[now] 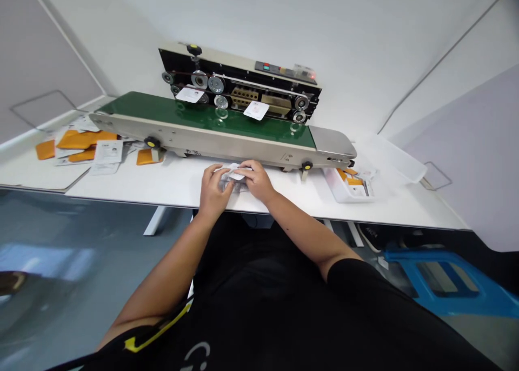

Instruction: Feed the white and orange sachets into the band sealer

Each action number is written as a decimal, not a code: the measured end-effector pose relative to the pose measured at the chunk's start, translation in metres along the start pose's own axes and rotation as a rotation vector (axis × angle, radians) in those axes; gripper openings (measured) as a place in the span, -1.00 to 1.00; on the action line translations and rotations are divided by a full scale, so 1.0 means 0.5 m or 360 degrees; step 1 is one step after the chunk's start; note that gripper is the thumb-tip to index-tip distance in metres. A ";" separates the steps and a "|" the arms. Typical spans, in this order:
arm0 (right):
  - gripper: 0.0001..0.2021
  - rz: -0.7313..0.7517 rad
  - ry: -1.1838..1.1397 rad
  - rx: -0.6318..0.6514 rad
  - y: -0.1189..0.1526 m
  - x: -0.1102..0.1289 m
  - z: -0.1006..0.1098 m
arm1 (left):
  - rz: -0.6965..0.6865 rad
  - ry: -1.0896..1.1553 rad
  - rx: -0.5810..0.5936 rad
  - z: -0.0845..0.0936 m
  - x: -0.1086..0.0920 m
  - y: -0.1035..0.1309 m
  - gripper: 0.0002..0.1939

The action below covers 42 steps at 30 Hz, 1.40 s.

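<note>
Close to the table's front edge, my left hand (213,189) and my right hand (258,180) pinch a small white packet (235,174) between them. Fingers cover part of it, and its print cannot be read. Under and around it lies some crinkled clear or silvery material, too blurred to name. Just beyond my hands stands a band sealing machine with a green conveyor belt (162,111). Two white packets hang at its rollers: one at the left (190,94), another packet (256,110) nearer the middle.
Orange and white packets (108,151) lie piled on the table at the left, partly under the conveyor's end. On the right a clear plastic bin (354,199) holds several more. A blue plastic stool (450,300) stands on the floor at the lower right.
</note>
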State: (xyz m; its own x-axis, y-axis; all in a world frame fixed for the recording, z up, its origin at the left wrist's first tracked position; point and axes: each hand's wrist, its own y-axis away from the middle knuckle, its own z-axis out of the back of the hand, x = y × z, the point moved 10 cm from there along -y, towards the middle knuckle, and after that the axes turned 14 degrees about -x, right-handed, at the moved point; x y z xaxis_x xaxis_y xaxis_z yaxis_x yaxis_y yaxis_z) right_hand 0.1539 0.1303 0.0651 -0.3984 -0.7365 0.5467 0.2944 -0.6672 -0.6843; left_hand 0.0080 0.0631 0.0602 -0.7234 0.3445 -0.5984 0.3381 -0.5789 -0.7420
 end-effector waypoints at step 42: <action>-0.71 -0.0290 0.0419 -0.1087 -0.132 -0.076 0.421 | -0.0162 -0.0288 0.0549 -0.098 0.017 0.030 -0.44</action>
State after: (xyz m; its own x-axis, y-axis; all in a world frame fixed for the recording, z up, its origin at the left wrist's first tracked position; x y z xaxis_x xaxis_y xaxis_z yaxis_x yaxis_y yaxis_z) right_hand 0.3325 0.1790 0.1911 -0.6091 -0.5128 0.6050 -0.3657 -0.4953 -0.7880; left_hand 0.0363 0.0936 0.0294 -0.8476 0.2947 -0.4412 0.0595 -0.7735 -0.6310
